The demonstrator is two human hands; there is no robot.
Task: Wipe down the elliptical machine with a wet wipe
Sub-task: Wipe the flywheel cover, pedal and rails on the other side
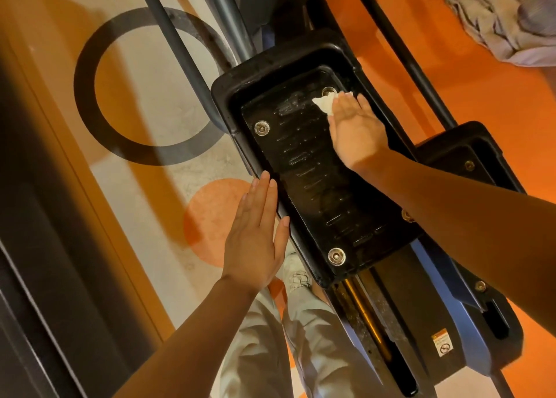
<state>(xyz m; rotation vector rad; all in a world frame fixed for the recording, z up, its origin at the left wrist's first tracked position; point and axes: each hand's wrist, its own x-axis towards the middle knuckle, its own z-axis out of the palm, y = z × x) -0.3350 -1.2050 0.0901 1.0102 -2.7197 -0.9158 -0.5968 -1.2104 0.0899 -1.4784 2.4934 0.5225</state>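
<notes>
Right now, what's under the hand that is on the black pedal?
Under the right hand, a white wet wipe pokes out past the fingers, pressed flat on the black pedal. The rest of the wipe is hidden under the palm.

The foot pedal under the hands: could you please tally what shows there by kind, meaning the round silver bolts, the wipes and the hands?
Round silver bolts on the foot pedal: 3 ()
White wet wipe: 1, under the right hand
Hands: 2, with the left hand at the pedal's edge
Total: 6
</notes>
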